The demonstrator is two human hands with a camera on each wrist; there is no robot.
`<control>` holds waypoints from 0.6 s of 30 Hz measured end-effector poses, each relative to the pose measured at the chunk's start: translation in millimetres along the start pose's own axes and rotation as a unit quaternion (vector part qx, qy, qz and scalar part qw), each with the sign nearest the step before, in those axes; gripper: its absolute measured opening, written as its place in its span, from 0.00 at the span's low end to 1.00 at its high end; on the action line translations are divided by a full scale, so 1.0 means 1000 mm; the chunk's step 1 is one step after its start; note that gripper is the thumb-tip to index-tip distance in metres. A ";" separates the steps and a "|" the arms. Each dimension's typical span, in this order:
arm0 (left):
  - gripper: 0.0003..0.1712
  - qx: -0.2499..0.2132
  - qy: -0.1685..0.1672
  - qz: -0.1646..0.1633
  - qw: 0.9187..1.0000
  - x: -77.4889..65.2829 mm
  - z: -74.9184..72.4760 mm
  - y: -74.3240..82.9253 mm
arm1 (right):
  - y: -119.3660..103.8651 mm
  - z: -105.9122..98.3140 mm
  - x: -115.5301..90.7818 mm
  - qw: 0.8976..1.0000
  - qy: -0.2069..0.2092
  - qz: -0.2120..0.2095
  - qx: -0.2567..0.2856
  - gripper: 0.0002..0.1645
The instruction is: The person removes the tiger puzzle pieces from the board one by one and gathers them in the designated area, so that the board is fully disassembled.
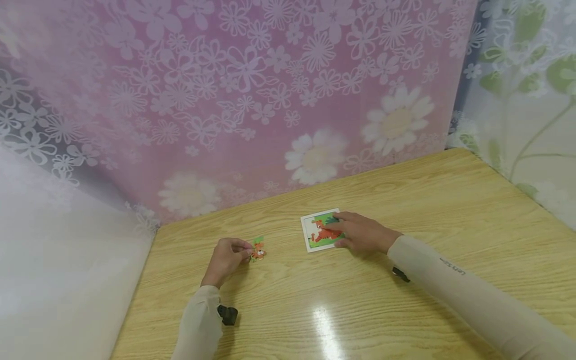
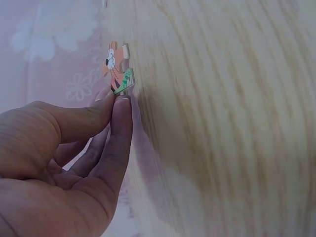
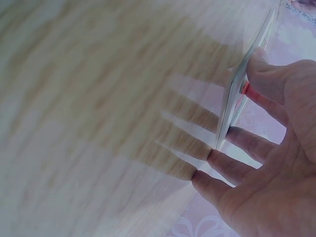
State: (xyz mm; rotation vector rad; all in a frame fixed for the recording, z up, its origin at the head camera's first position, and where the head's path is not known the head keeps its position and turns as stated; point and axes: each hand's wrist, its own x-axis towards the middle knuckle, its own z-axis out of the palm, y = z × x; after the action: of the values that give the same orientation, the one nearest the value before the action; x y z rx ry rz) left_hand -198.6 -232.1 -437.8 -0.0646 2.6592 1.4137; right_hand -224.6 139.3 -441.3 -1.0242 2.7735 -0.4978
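Between thumb and fingertips, my left hand (image 1: 226,257) pinches a jigsaw piece (image 1: 259,251) with an orange animal's face and some green. The left wrist view shows the piece (image 2: 118,64) gripped at its green lower corner, just over the table. To the right lies a white-rimmed jigsaw tray (image 1: 309,248) with an orange striped animal on green; a pale gap shows at its upper left. My right hand (image 1: 365,233) rests on the tray's right side, fingers spread. In the right wrist view, the thumb and one finger touch the tray (image 3: 228,106), while other fingertips (image 3: 200,180) reach the tabletop.
A wood-grain table (image 1: 279,300) spreads under both hands. A pink flowered curtain (image 1: 270,100) hangs along its far edge, with pale cloth (image 1: 540,125) on the right side and a white sheet (image 1: 54,250) on the left.
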 end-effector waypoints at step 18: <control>0.04 0.039 -0.004 -0.004 0.999 0.002 0.002 0.002 | 0.001 0.002 0.000 1.000 0.001 0.005 -0.001 0.34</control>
State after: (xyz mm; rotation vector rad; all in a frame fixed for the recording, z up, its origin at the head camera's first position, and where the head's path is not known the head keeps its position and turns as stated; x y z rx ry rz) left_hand -200.6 -229.3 -437.4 -0.0613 2.7004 1.3031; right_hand -224.7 139.7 -443.5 -1.0107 2.7795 -0.4942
